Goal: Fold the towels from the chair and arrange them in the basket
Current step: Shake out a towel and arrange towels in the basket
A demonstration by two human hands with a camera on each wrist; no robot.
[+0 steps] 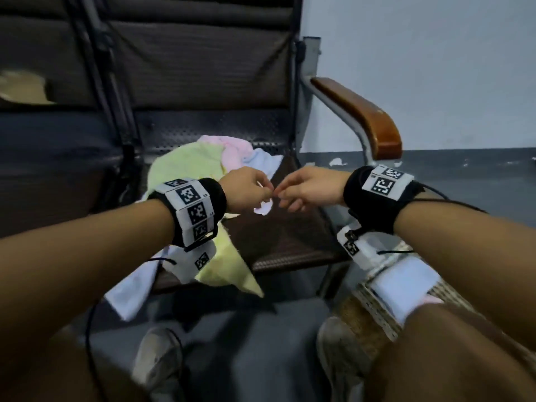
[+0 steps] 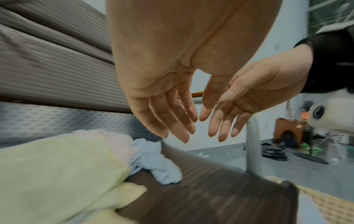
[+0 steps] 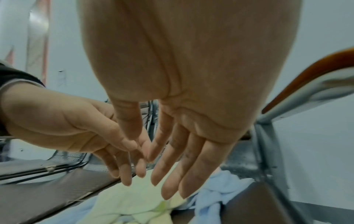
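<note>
I see my left hand (image 1: 248, 188) and my right hand (image 1: 307, 188) held up over the chair seat (image 1: 278, 239), fingertips almost touching in the middle. In both wrist views the fingers (image 2: 178, 121) of each hand are straight and spread loose, and they hold nothing. From the head view the fingers look a bit more bent, and I cannot tell if they touch the small pale cloth bit just under them.

The towels lie in a heap on the left and far part of the seat. The yellow-green towel (image 1: 185, 166) is the biggest and hangs off the near edge. The pink towel (image 1: 229, 149) sits behind it, and the light blue towel (image 1: 262, 161) is bunched up just to its right.

The basket (image 1: 368, 311) is on the floor, near and to the right, with a folded white towel (image 1: 403, 285) in it
</note>
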